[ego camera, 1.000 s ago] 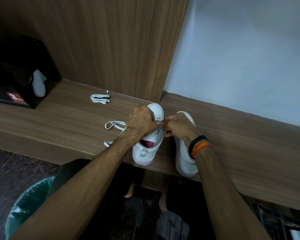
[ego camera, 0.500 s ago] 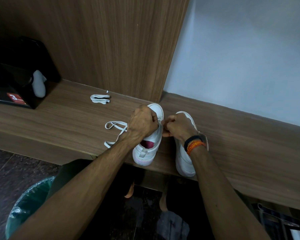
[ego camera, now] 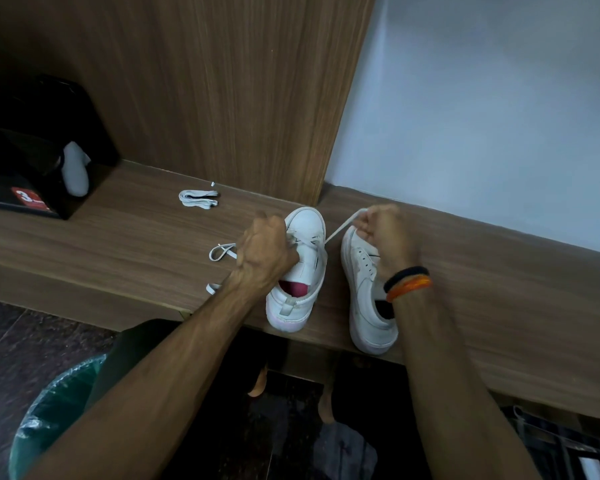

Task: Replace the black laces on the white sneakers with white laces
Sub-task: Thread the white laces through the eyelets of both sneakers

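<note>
On wooden ledge [ego camera: 499,289] — sneakers [ego camera: 303,271], grey wall [ego camera: 482,116]

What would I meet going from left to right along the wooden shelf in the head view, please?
Black box → folded white lace → left hand → left sneaker → right sneaker, with the right hand pulling a white lace above it.

wood bench [ego camera: 118,244] | wood panel [ego camera: 205,81] | pale wall [ego camera: 482,116] | dark floor [ego camera: 21,341]
</note>
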